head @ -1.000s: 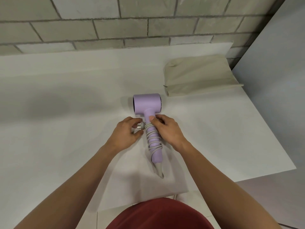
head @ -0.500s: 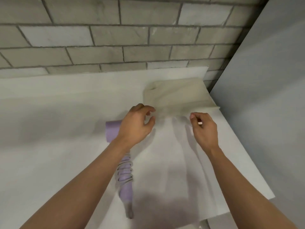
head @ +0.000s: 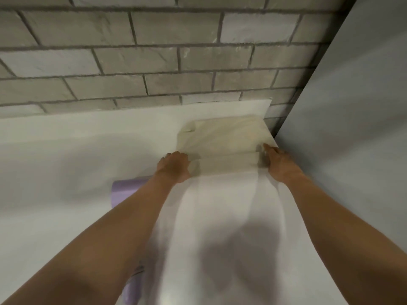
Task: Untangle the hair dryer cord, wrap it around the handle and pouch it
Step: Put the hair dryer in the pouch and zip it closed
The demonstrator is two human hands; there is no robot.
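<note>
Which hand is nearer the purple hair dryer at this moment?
Left. The left hand is just above and right of the hair dryer, its forearm crossing over it. The right hand is well to the right, at the beige pouch's right end.

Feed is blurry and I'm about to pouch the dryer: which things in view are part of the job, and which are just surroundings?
Part of the job:
- beige fabric pouch, both hands at its near edge
- lilac plastic hair dryer, mostly hidden under the left forearm
- left hand
- right hand

Surroundings:
- white table
- grey brick wall
- grey side panel
</note>
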